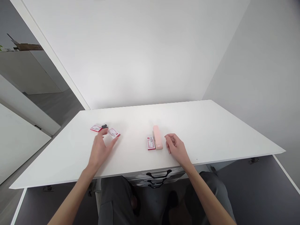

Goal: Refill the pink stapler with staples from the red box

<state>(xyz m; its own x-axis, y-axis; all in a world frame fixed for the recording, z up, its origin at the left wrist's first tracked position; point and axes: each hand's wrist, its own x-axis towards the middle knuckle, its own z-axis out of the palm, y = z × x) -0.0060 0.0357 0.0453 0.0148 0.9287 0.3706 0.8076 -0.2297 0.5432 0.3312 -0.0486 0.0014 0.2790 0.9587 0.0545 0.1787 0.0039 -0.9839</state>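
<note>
My left hand (pixel 100 148) pinches a small white-and-red staple box (pixel 113 133) between thumb and fingers, over the left part of the table. Just behind it lie a second staple box (pixel 96 128) and a small black object (pixel 104 126), too small to make out clearly. Near the middle, a pink stapler (pixel 157 137) lies lengthwise, with a third staple box (pixel 151 143) against its left side. My right hand (pixel 175 147) rests on the tabletop just right of the stapler, apart from it. Its fingers are loosely curled closed, with nothing visible in them.
The white tabletop (pixel 211 131) runs back to a white wall (pixel 145 53). Below its front edge are drawers with black handles (pixel 158 173), and my legs are under the table. A doorway opens on the left.
</note>
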